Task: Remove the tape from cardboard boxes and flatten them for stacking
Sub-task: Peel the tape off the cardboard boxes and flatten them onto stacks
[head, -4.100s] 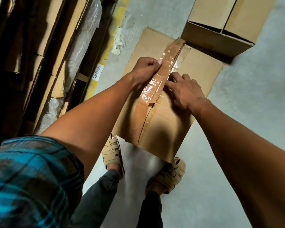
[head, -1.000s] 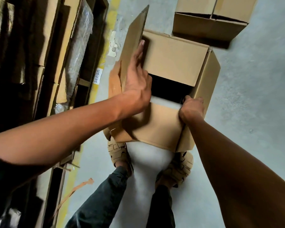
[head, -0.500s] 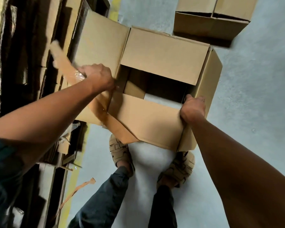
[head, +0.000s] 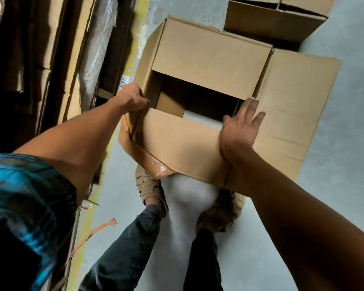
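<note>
The cardboard box [head: 208,59] stands on the grey concrete floor [head: 345,164] just in front of the person's sandalled feet [head: 149,185], its top open: plain brown corrugated board, the far flap folded partly over the dark opening, the near flap [head: 177,143] lying over the near side, and the right-hand flap [head: 292,106] swung outward and lying wide. A strip of glossy brown tape [head: 153,164] still clings to the near left corner, crinkled and hanging below the near flap. The left hand [head: 132,99] grips the left wall's top edge near the corner, fingers curled over it. The right hand [head: 240,127] lies with fingers spread and straight, pressing at the joint between the near flap and the right-hand flap. Another open box [head: 275,24] sits just beyond, at the top of the view. To the left stand flattened cartons and plastic-wrapped goods [head: 97,49] along a yellow floor line, with a loose torn strip [head: 93,234] on the ground.
</note>
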A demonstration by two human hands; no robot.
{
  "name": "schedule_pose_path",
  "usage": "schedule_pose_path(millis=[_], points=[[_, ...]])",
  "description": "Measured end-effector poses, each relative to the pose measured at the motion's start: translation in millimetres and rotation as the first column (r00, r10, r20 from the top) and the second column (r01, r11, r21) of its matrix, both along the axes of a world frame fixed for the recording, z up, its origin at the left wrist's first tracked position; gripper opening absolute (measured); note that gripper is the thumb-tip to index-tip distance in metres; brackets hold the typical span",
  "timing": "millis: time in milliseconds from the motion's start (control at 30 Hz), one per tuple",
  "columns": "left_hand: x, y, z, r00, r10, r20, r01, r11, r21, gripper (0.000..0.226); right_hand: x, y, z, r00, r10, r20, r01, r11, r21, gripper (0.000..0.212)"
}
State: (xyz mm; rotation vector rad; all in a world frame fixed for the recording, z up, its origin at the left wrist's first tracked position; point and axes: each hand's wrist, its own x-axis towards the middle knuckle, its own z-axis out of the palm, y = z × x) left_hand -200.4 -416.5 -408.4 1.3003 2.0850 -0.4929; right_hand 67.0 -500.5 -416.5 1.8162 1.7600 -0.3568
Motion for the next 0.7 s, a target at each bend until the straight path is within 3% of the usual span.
schedule_pose_path(millis=[100, 200, 300, 433, 600, 700], points=[[-4, 2, -2, 0.998, 0.030, 0.046, -0.030, 0.999, -0.020, 0.029, -6, 3, 2, 0.979, -0.188, -0.072, 0.186, 0.982, -0.033, 0.047], [-7, 3, -4, 0.996, 0.063, 0.063, -0.061, 0.998, -0.033, 0.026, -11, 7, 21, 0.914, -0.368, -0.169, 0.330, 0.919, -0.217, 0.047], [-11, 7, -6, 0.991, 0.095, 0.093, -0.089, 0.993, -0.072, 0.026, 1, 14, 36, 0.915, -0.339, -0.220, 0.220, 0.873, -0.435, 0.039], [-15, 15, -6, 0.970, 0.143, 0.194, -0.113, 0.981, -0.160, 0.028, 5, 14, 61, 0.829, -0.473, -0.297, 0.059, 0.603, -0.795, 0.021], [-5, 16, -10, 0.976, 0.112, 0.186, -0.098, 0.991, -0.087, 0.026, -25, -22, 73, 0.791, -0.427, -0.439, -0.242, 0.440, -0.865, 0.022], [-3, 14, -11, 0.982, 0.094, 0.166, -0.087, 0.995, -0.049, 0.025, -47, -40, 57, 0.786, -0.256, -0.563, -0.444, 0.400, -0.802, 0.028]])
